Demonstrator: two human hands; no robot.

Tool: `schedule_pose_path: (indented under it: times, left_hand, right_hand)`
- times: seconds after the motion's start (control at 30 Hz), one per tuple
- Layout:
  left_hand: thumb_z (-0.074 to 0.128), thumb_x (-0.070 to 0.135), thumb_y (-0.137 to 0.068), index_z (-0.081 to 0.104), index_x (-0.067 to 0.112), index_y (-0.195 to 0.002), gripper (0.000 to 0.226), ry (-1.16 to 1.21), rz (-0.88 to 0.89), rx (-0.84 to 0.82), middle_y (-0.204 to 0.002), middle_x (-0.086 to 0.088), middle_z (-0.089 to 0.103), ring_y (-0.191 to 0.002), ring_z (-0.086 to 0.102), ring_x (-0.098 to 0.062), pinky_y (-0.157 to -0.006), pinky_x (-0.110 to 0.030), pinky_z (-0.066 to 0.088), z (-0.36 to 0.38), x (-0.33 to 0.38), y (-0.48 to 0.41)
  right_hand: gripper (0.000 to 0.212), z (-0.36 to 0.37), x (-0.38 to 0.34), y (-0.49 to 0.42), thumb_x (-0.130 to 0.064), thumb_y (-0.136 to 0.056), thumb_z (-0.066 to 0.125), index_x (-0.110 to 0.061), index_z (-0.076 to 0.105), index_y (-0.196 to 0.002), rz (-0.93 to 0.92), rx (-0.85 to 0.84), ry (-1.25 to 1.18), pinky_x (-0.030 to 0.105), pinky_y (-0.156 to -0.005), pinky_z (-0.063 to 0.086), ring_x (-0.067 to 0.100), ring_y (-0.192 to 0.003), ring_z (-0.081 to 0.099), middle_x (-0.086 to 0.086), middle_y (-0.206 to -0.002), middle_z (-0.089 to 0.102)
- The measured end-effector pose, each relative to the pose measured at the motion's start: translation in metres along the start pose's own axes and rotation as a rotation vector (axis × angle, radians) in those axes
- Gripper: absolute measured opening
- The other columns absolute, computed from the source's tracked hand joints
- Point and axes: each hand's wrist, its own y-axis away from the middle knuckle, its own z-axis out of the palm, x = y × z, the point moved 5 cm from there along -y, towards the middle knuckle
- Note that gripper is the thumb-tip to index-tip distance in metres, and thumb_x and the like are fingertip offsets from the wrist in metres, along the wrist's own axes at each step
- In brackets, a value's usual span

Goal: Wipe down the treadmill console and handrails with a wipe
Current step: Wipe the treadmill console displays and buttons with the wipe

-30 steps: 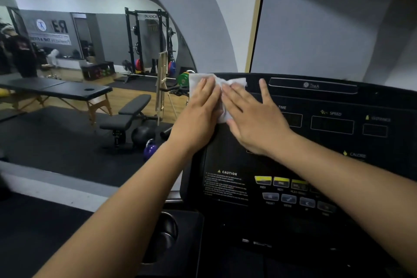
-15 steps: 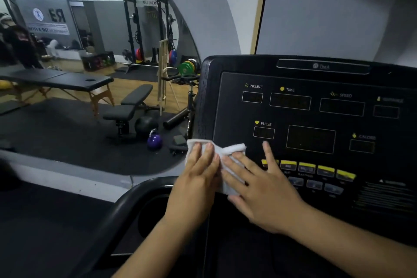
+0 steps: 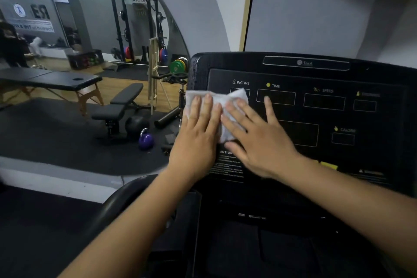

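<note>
While both hands bear on the wipe: left hand (image 3: 198, 133) and right hand (image 3: 259, 140) lie side by side, fingers straight and spread, pressing flat; nothing is curled or pinched.
Wipe: white, crumpled, soft-looking sheet (image 3: 235, 97), trapped under the fingers of both hands. Its bunched top edge shows just beyond the fingertips, and a strip shows between the two hands.
Console: broad black treadmill panel (image 3: 327, 119) with outlined display windows. The wipe sits on its upper-left part, over the INCLINE window just past the right fingertips; the left fingers lie at the panel's left edge.
Progress (judged): console wiping in hand, on the left side. No wet streaks can be made out, so I cannot tell which areas are already done.
Left to do (judged): everything to the right of the right thumb, plus the yellow buttons (image 3: 329, 166) beside the right wrist, then the handrails.
Handrail: black rounded curved bar (image 3: 117, 201), below the left forearm, well apart from the fingers, not touched.
Textures: panel face smooth and flat; its left border looks pebbled.
</note>
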Motion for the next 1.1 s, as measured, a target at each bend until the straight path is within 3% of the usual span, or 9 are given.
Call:
schedule_pose_path:
  times: [0.1,0.17,0.23,0.4,0.47,0.6,0.8,0.93,1.1]
  left_hand:
    - [0.028,0.038,-0.092,0.019,0.008,-0.153,0.069,0.029,0.013,0.015,-0.16,-0.022,0.011,-0.146,0.008,-0.044,-0.117,-0.059,0.012,0.012,0.02,0.045]
    - [0.032,0.037,-0.093,0.023,0.015,-0.154,0.065,-0.019,0.035,0.024,-0.16,-0.018,0.015,-0.147,0.013,-0.04,-0.118,-0.058,0.012,0.011,0.018,0.042]
    - [0.029,0.039,-0.096,0.018,0.02,-0.155,0.062,-0.042,0.027,0.035,-0.162,-0.014,0.013,-0.148,0.011,-0.035,-0.118,-0.058,0.007,0.002,0.009,0.02]
    - [0.015,0.048,-0.099,-0.008,0.027,-0.154,0.063,-0.055,-0.013,0.062,-0.163,-0.005,-0.012,-0.149,-0.015,-0.023,-0.114,-0.059,-0.012,-0.021,-0.001,-0.053]
    - [0.024,0.046,-0.101,-0.001,0.022,-0.155,0.064,-0.018,0.007,0.095,-0.164,-0.003,-0.005,-0.15,-0.009,-0.021,-0.116,-0.06,-0.007,-0.027,-0.004,-0.06]
    - [0.048,0.025,-0.097,0.041,0.015,-0.146,0.051,0.069,0.091,0.256,-0.156,-0.004,0.033,-0.143,0.032,-0.02,-0.115,-0.058,0.02,-0.026,-0.009,-0.026]
    - [0.063,0.018,-0.088,0.068,0.018,-0.121,0.033,0.005,0.206,0.331,-0.135,-0.001,0.061,-0.123,0.057,-0.016,-0.11,-0.056,0.029,-0.016,0.011,0.013]
    - [0.065,0.04,-0.084,0.071,0.023,-0.111,0.033,0.035,0.264,0.273,-0.122,0.002,0.067,-0.108,0.063,-0.018,-0.108,-0.05,0.031,-0.026,0.019,0.026]
    - [0.042,0.057,-0.092,0.064,0.024,-0.111,0.044,0.132,0.173,0.202,-0.119,0.006,0.064,-0.093,0.058,-0.017,-0.092,-0.04,0.037,-0.052,0.023,0.006]
  right_hand:
    - [0.065,0.018,-0.017,0.043,-0.055,-0.095,0.028,-0.019,0.033,-0.149,-0.088,-0.026,-0.05,0.071,-0.109,0.008,0.023,-0.148,0.014,0.004,-0.158,0.023]
    - [0.062,0.016,-0.011,0.042,-0.054,-0.095,0.029,-0.021,0.034,-0.148,-0.117,-0.055,-0.026,0.073,-0.107,0.009,0.022,-0.146,0.021,0.003,-0.157,0.026]
    - [0.061,0.006,0.007,0.025,-0.053,-0.095,0.024,-0.024,0.033,-0.148,-0.08,-0.065,0.006,0.074,-0.107,0.007,0.02,-0.145,0.024,0.002,-0.157,0.026]
    - [0.062,-0.015,0.056,-0.019,-0.052,-0.097,0.014,-0.026,0.01,-0.153,0.094,0.015,0.048,0.069,-0.11,0.0,0.012,-0.148,0.002,-0.005,-0.162,0.007]
    - [0.059,-0.02,0.06,-0.023,-0.049,-0.099,0.015,-0.024,0.021,-0.152,0.106,0.087,0.001,0.068,-0.112,0.002,0.012,-0.148,0.009,-0.004,-0.161,0.017]
    - [0.05,-0.017,0.054,-0.003,-0.041,-0.099,0.03,-0.017,0.058,-0.133,0.077,0.301,-0.131,0.066,-0.112,0.014,0.014,-0.138,0.038,0.0,-0.143,0.051]
    - [0.017,-0.004,0.031,0.039,-0.021,-0.087,0.067,-0.014,0.076,-0.101,-0.091,0.574,-0.144,0.06,-0.105,0.035,0.019,-0.116,0.061,0.0,-0.114,0.071]
    - [0.018,-0.009,0.028,0.046,-0.021,-0.081,0.072,-0.019,0.073,-0.098,-0.158,0.495,-0.157,0.054,-0.102,0.038,0.02,-0.092,0.065,-0.005,-0.099,0.072]
    - [0.019,-0.027,0.028,0.03,-0.032,-0.09,0.057,-0.02,0.071,-0.098,-0.036,0.346,-0.141,0.044,-0.085,0.045,0.022,-0.074,0.059,-0.004,-0.08,0.066]
